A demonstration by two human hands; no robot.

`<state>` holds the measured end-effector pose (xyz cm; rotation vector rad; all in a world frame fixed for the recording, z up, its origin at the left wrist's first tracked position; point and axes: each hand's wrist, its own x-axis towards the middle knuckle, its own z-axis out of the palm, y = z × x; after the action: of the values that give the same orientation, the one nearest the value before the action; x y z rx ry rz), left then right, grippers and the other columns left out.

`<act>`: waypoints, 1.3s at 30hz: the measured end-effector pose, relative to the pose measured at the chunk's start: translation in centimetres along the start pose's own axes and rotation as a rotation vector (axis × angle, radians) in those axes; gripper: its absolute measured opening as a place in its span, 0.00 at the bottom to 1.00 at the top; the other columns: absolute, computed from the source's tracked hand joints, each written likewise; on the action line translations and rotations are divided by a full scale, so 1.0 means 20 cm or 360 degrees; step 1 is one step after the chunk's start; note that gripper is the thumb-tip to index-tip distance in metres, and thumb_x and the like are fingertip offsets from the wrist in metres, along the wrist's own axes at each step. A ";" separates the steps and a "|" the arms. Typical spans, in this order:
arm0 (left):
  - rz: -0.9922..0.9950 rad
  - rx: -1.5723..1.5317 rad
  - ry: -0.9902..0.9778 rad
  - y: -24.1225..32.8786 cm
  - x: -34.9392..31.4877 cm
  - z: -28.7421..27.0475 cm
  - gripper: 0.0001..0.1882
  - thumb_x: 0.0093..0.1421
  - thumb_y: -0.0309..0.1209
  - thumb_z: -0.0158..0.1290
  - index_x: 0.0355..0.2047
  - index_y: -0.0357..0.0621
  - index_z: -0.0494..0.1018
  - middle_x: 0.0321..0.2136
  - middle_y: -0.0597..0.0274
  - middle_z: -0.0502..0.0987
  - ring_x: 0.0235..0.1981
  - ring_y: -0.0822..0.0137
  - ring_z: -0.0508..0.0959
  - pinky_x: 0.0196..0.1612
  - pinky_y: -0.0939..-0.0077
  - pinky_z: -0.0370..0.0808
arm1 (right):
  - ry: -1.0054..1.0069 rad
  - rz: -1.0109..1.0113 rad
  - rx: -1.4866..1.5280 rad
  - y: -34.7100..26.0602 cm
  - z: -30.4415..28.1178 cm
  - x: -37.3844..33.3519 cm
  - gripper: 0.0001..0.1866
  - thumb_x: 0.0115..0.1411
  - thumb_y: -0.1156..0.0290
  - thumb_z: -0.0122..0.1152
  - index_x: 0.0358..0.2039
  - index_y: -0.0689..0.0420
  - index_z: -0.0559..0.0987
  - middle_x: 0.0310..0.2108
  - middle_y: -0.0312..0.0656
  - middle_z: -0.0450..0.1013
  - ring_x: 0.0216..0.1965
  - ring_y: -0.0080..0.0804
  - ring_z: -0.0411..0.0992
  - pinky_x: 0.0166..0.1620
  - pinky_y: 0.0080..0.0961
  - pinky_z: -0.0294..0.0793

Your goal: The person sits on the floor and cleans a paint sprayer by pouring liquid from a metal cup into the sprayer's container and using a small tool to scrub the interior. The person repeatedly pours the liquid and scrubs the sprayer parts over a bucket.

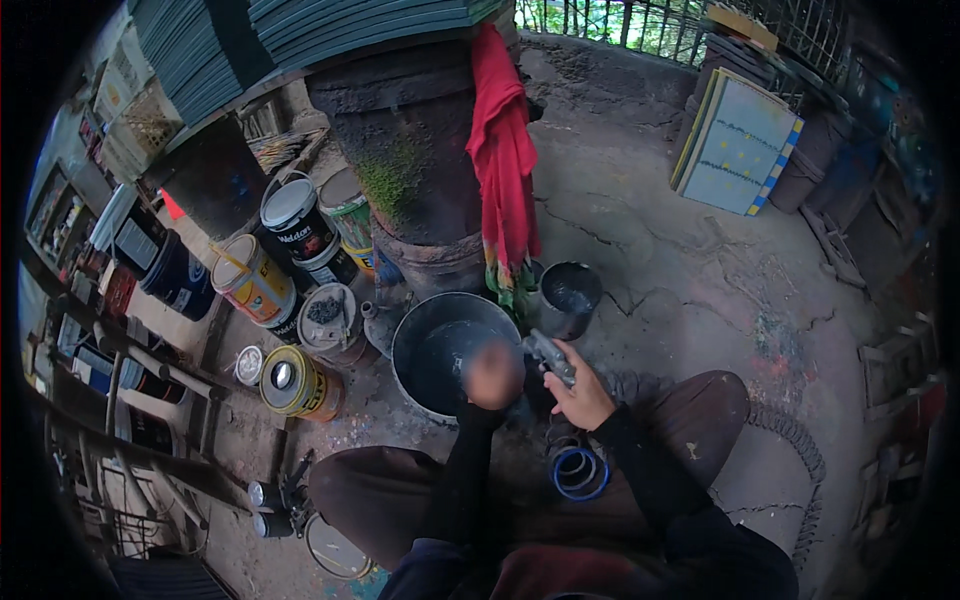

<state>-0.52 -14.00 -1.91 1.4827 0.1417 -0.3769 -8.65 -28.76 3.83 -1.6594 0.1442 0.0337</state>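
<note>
My right hand is closed around a grey metal spray gun, its head tilted up and to the left. A coiled hose with a blue section hangs below that hand, over my lap. My left hand is over the right side of a wide dark bucket. That hand is smeared, so its fingers and anything in them cannot be made out. Dark liquid lies in the bucket. Just behind my right hand stands a smaller dark pail, also with something dark inside.
Several paint cans, among them a yellow one and a black one with a white lid, crowd the left. A big mossy drum draped with a red cloth stands ahead. Grey coiled hose lies right; painted boards lean far right.
</note>
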 end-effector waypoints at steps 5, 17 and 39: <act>-0.0019 0.0120 -0.0323 -0.13 -0.02 0.18 0.23 0.63 0.40 0.48 0.51 0.34 0.65 0.28 0.58 0.76 0.20 0.74 0.73 0.22 0.79 0.73 | 0.0850 -0.0520 -0.0809 0.02 -0.39 0.06 0.24 0.59 0.72 0.55 0.55 0.59 0.63 0.42 0.48 0.71 0.39 0.35 0.72 0.40 0.28 0.73; 0.0337 0.0439 -0.1099 -0.11 -0.12 0.65 0.15 0.64 0.29 0.46 0.48 0.34 0.71 0.34 0.63 0.78 0.35 0.77 0.75 0.40 0.82 0.72 | 0.1050 -0.0461 -0.0511 0.08 -0.63 0.05 0.24 0.57 0.73 0.54 0.54 0.58 0.63 0.42 0.52 0.70 0.43 0.47 0.70 0.43 0.33 0.69; -0.0278 -0.0420 -0.0782 -0.14 0.08 0.79 0.15 0.64 0.31 0.46 0.48 0.35 0.68 0.36 0.57 0.76 0.31 0.69 0.76 0.34 0.78 0.74 | 0.1030 -0.0405 -0.0461 0.13 -0.60 0.07 0.23 0.58 0.72 0.54 0.54 0.60 0.63 0.44 0.55 0.70 0.46 0.48 0.70 0.48 0.34 0.68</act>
<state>-2.14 -30.00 -3.65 1.0856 -0.0711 -0.8204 -8.34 -41.01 2.30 -1.9161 0.4312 -0.7088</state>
